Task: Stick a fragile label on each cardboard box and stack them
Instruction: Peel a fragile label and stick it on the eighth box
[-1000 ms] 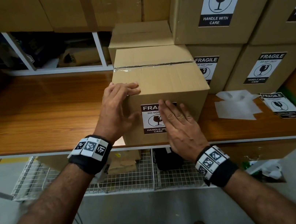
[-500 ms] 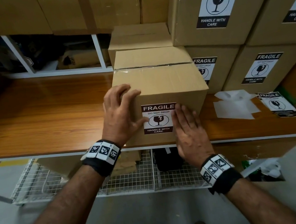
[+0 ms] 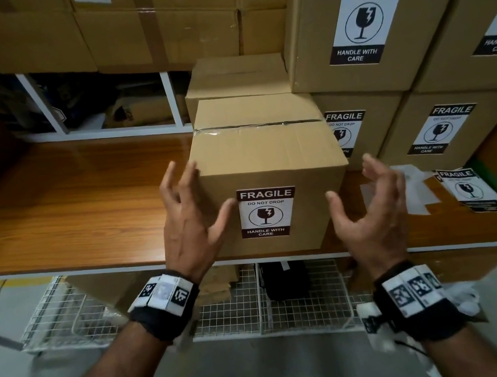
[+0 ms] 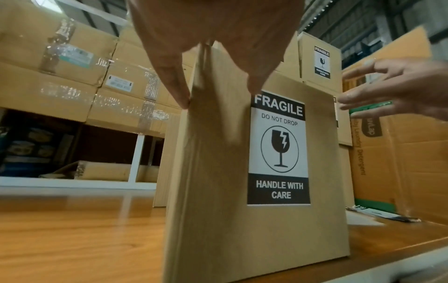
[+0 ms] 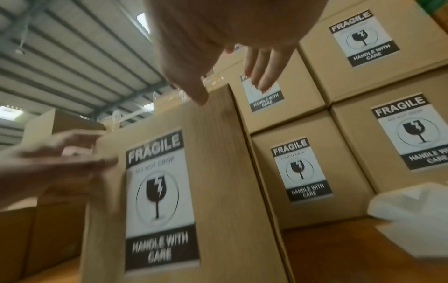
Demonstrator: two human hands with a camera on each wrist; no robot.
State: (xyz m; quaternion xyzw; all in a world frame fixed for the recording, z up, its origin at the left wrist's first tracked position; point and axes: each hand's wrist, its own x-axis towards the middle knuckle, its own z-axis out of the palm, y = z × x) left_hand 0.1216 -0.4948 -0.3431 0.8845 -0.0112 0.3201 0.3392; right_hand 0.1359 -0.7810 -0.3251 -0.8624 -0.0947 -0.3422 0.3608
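A taped cardboard box (image 3: pixel 268 159) stands at the front edge of the wooden table (image 3: pixel 83 213). A black-and-white fragile label (image 3: pixel 263 212) is stuck flat on its front face. My left hand (image 3: pixel 195 206) is spread at the box's front left corner; in the left wrist view a fingertip (image 4: pixel 183 102) touches that edge. My right hand (image 3: pixel 364 196) hovers with its fingers apart, just off the box's right side, holding nothing. The label (image 5: pixel 157 199) shows fully uncovered in the right wrist view too.
Labelled boxes (image 3: pixel 354 20) are stacked at the right, two lower ones (image 3: pixel 444 126) beneath. A plain box (image 3: pixel 234 77) sits right behind mine. A loose fragile label (image 3: pixel 470 190) and white backing papers (image 3: pixel 414 186) lie at the right. Wire baskets (image 3: pixel 76 317) hang below the table.
My right hand has lifted off the label and swung out to the right of the box. My left hand has loosened from the corner and spread its fingers.
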